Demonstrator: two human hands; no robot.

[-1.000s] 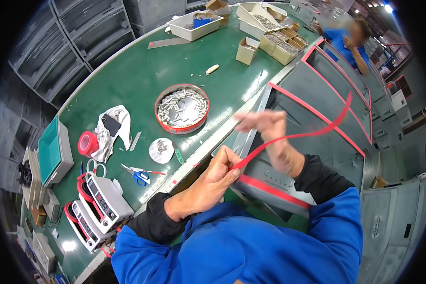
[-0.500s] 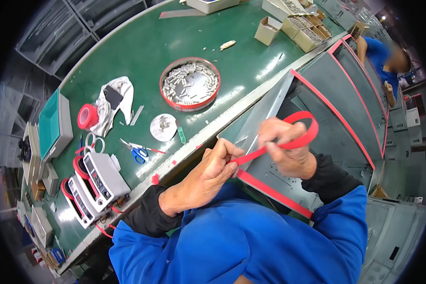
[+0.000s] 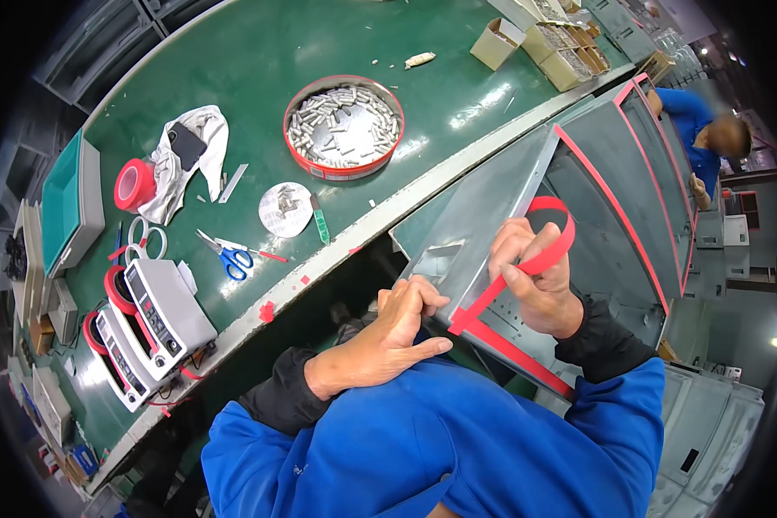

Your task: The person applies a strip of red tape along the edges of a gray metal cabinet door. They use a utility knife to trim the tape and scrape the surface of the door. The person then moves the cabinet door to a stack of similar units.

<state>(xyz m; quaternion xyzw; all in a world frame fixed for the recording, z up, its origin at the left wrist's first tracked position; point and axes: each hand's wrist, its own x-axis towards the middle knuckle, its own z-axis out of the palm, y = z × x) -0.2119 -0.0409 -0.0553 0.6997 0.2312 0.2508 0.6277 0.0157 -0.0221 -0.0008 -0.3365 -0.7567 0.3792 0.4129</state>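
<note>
Since the earlier frames, both hands have drawn lower and closer to the body: the right hand (image 3: 533, 281) pinches a looped red tape strip (image 3: 551, 233) against the grey metal panel (image 3: 527, 216), while the left hand (image 3: 397, 332), fingers curled and holding nothing visible, presses the panel's lower corner. At 11 o'clock on the green table (image 3: 233, 78) sit blue-handled scissors (image 3: 231, 256) and a round red tin of small metal parts (image 3: 344, 127).

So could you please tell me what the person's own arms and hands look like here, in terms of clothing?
Both hands are bare, with no gloves or rings that can be made out. The left hand and right hand each come out of a black cuff at the wrist, under the loose bright blue sleeves of a work jacket. No markings show on the sleeves.
</note>
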